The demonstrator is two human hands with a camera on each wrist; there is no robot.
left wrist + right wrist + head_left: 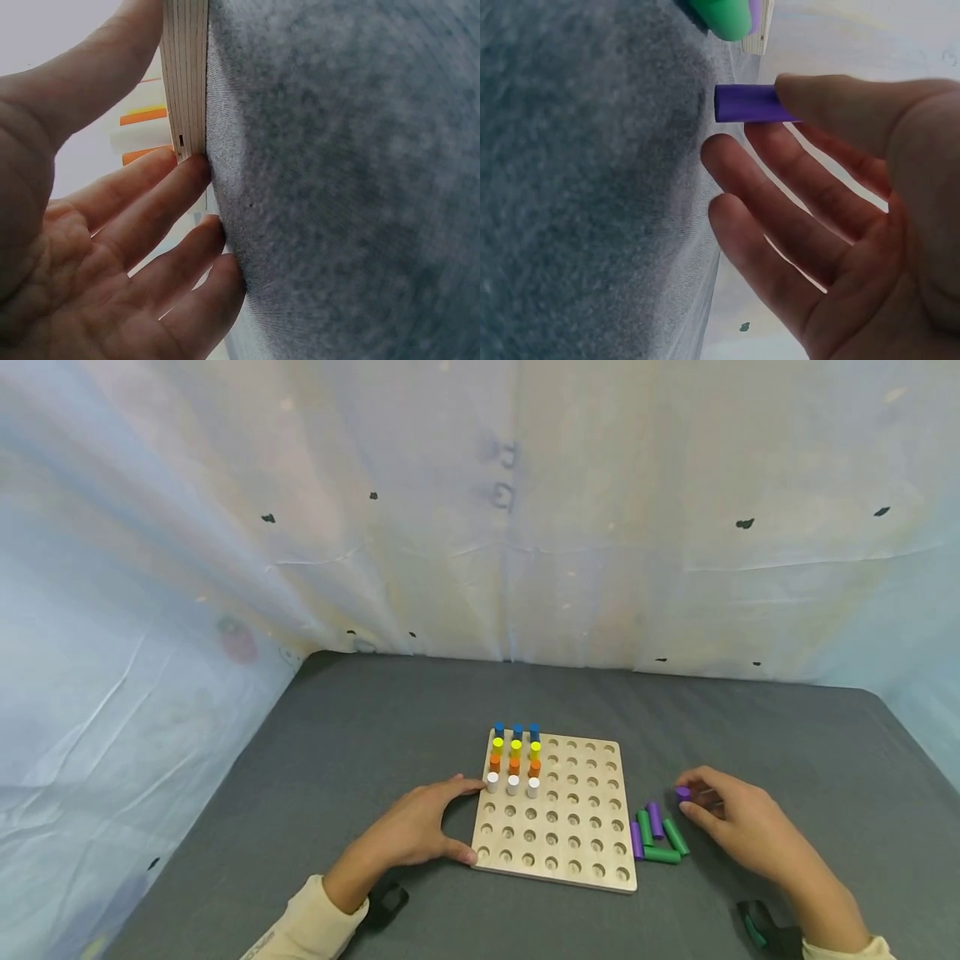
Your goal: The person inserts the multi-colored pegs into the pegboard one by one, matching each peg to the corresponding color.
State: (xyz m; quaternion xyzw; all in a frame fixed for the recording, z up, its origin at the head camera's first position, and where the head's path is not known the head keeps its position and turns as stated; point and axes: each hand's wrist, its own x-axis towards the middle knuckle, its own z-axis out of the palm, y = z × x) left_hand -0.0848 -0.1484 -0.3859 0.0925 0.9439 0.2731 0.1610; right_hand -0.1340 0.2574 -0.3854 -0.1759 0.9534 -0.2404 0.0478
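Behind the left hand (414,828) touching the pegboard (541,827), sleeve lettering (262,942) is illegible.

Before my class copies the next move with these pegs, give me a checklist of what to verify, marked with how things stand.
1. Right-hand grip pinches one purple peg: ok.
2. Left-hand grip touches the board at its left edge: ok.
3. Bare holes remain on the near side of the white pegs: ok.
4. Held peg is above a hole: not ok; it is off the board's right side.
5. Held peg is apart from the loose green pegs: ok.
6. White pegs are fully seated: cannot tell; their lower ends are hidden.
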